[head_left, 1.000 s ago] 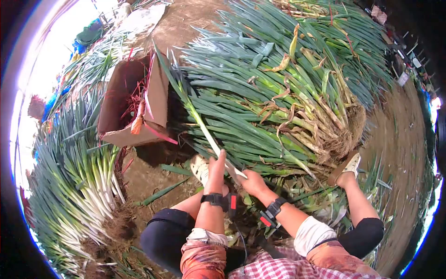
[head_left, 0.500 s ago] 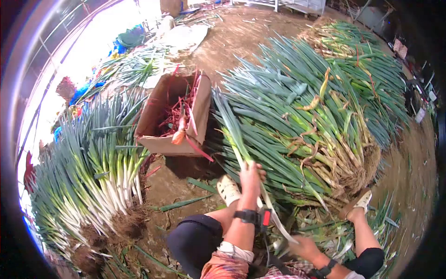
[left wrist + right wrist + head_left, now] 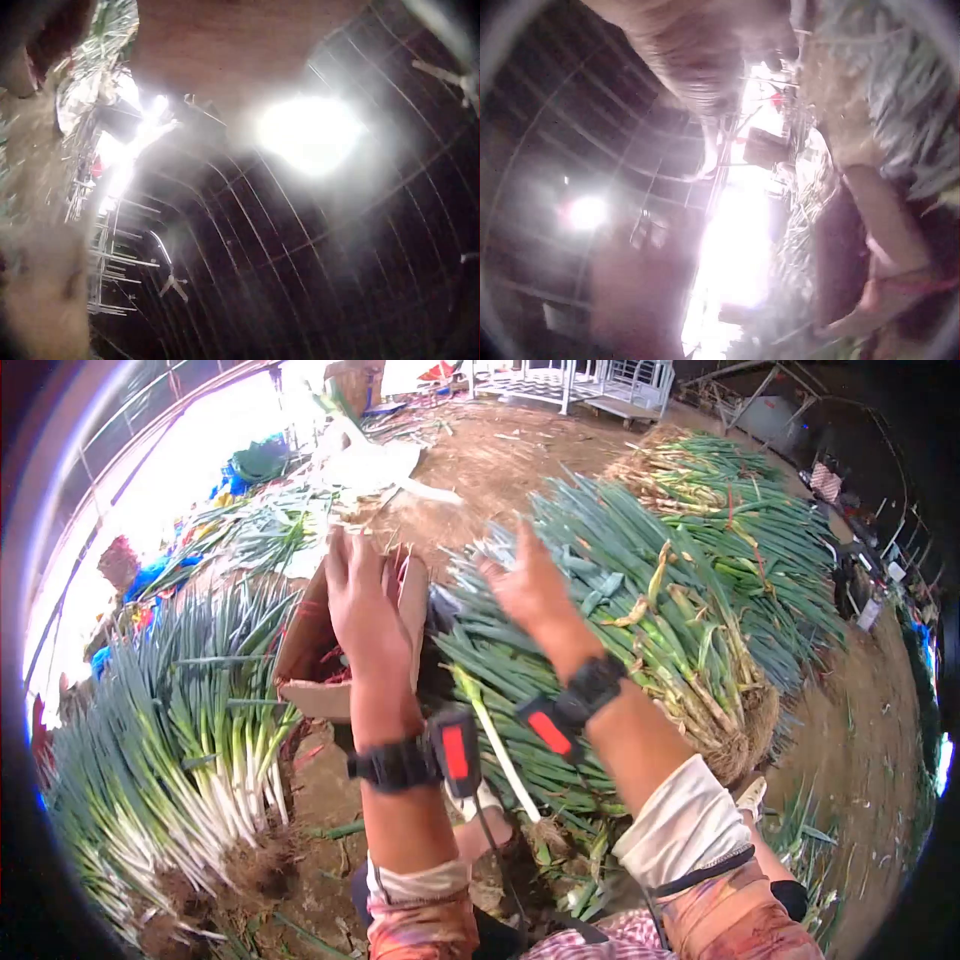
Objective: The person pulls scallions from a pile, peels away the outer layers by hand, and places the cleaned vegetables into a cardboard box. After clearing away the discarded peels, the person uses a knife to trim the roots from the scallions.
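Note:
My left hand [image 3: 370, 610] reaches forward over the cardboard box [image 3: 312, 700], fingers extended and nothing in them. To its right, my right hand [image 3: 535, 585] is held out above the leafy end of the big leek pile [image 3: 640, 580], also without a thing in its grasp. One leek [image 3: 500, 745] with a white shank and a tuft of roots lies at the pile's near left edge. Beyond the hands, a green-and-white leek [image 3: 425, 491] shows over the pale sheet. The wrist views catch mostly roof frame and glare.
Leeks with clean white shanks [image 3: 200, 790] lie in a heap at the left. More leeks [image 3: 720, 490] are behind the big pile. A pale sheet [image 3: 365, 465] and a white metal rack [image 3: 600, 385] stand farther off on the dirt floor [image 3: 490, 440].
Half a second ago my hands held a leek low, the right stripping a pale piece toward my body. Now both hands are raised forward and have let go; a green-and-white leek appears far ahead.

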`<state>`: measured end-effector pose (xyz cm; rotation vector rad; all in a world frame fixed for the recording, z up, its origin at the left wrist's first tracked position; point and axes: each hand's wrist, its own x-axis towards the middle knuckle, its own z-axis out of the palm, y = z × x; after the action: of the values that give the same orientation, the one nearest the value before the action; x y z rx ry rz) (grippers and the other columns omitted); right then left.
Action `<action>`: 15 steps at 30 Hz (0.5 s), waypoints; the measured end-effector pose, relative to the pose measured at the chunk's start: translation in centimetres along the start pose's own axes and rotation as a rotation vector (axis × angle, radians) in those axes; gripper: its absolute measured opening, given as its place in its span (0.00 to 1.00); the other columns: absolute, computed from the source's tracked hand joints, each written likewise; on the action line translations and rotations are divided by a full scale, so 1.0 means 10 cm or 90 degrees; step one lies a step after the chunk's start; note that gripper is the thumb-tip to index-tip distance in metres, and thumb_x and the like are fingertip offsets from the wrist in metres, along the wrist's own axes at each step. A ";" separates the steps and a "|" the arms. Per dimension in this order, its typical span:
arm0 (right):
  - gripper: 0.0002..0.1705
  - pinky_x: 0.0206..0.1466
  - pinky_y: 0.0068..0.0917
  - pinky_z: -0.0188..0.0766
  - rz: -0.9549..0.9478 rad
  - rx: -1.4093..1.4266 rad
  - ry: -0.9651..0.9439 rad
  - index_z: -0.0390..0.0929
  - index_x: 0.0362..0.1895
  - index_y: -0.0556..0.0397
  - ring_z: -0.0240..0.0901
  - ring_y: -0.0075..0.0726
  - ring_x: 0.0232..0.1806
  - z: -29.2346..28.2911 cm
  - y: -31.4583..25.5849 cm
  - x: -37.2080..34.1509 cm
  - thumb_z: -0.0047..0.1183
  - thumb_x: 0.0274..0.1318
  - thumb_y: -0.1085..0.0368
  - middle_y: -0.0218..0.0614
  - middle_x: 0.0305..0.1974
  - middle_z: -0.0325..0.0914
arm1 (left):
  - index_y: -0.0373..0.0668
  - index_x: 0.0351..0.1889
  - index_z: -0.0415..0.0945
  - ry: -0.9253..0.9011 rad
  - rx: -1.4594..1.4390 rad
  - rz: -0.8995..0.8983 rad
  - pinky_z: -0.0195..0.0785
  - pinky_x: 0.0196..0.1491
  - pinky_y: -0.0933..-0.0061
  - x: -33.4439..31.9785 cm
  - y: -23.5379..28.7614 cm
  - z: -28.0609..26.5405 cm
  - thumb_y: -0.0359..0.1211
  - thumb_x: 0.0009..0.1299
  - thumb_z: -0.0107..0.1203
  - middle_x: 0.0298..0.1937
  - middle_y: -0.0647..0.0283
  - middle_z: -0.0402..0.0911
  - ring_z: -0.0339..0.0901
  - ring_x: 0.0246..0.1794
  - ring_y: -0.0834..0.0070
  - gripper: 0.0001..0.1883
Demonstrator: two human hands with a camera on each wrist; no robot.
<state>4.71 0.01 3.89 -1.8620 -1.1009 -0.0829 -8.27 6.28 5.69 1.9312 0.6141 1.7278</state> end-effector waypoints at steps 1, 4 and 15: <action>0.37 0.54 0.35 0.60 0.058 -0.070 -0.010 0.58 0.55 0.62 0.64 0.52 0.52 0.12 0.04 0.08 0.54 0.46 0.52 0.57 0.50 0.65 | 0.31 0.51 0.62 -0.089 0.094 0.048 0.65 0.47 0.75 -0.16 -0.45 -0.04 0.27 0.63 0.48 0.57 0.50 0.59 0.66 0.50 0.69 0.18; 0.31 0.47 0.36 0.65 -0.071 0.039 -0.103 0.65 0.49 0.62 0.69 0.48 0.44 0.22 0.74 -0.59 0.53 0.45 0.53 0.53 0.42 0.71 | 0.36 0.32 0.68 -0.109 -0.099 -0.389 0.61 0.27 0.75 -1.57 -1.39 0.22 0.34 0.63 0.45 0.25 0.66 0.67 0.65 0.24 0.74 0.09; 0.22 0.36 0.32 0.69 0.655 -0.002 -0.569 0.73 0.41 0.58 0.74 0.40 0.31 -0.97 1.51 -3.79 0.50 0.48 0.53 0.41 0.32 0.77 | 0.34 0.41 0.67 -0.196 -0.146 -0.948 0.61 0.20 0.74 -3.60 -1.26 0.73 0.40 0.62 0.51 0.23 0.64 0.70 0.65 0.17 0.76 0.18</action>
<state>-3.48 -34.19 -18.94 -2.2944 -0.5093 1.4291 -5.02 -6.27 -30.91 0.9326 1.1975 0.4874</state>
